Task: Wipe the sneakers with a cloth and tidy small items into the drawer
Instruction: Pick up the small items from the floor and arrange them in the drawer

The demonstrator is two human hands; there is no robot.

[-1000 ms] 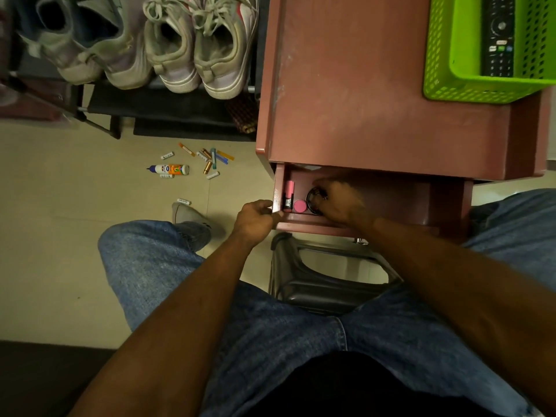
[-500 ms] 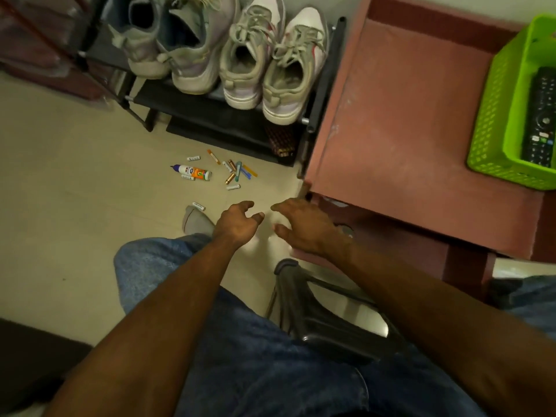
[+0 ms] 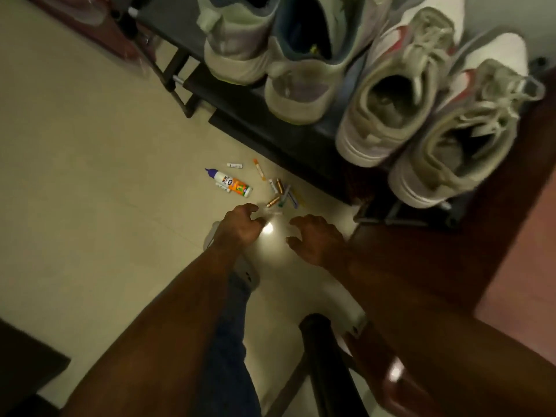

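Small items lie scattered on the pale floor: a white and orange glue bottle, an orange marker, batteries and several short pens. My left hand hovers just below them with fingers loosely spread, holding nothing. My right hand reaches beside it, fingers loosely curved and empty. Several sneakers stand on a black shoe rack: a grey pair and a white pair with red accents. The drawer is out of view.
The reddish cabinet fills the right side. A dark stool frame stands between my legs at the bottom. My grey shoe sits under my left wrist. Bare floor spreads to the left.
Both hands left the drawer and moved left and forward toward the items on the floor. My view swung from the cabinet to the floor and the shoe rack.
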